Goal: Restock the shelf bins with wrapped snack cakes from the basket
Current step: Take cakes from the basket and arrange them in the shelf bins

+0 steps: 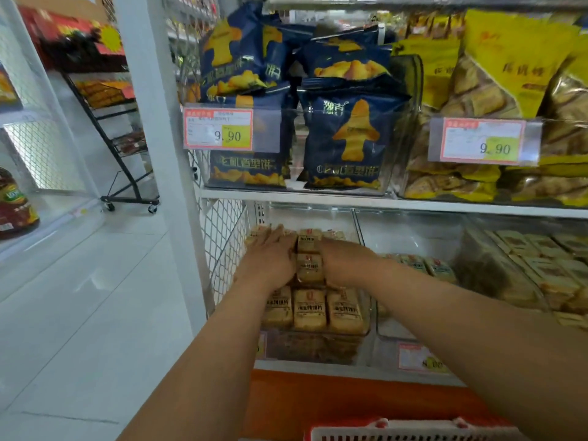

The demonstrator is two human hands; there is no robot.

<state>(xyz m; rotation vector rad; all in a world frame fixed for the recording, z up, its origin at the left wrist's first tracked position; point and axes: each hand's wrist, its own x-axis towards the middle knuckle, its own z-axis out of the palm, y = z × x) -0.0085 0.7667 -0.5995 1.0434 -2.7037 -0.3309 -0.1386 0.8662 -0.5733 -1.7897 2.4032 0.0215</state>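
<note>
Red basket [397, 431] sits nearest; beyond it, left hand [270, 256] and right hand [342, 261] press flat-fingered against both sides of stacked snack cakes [309, 261] in the shelf bin [366, 329].

Things on the shelves
Two hands [270, 259], two price tags [218, 129] reading 9.90, one red basket [397, 431].

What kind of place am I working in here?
Most likely a small grocery or snack shop aisle. White shelves carry price tags reading 9.90, stacked blue snack bags sit above, and clear bins hold wrapped snack cakes. A red basket sits below both hands.
</note>
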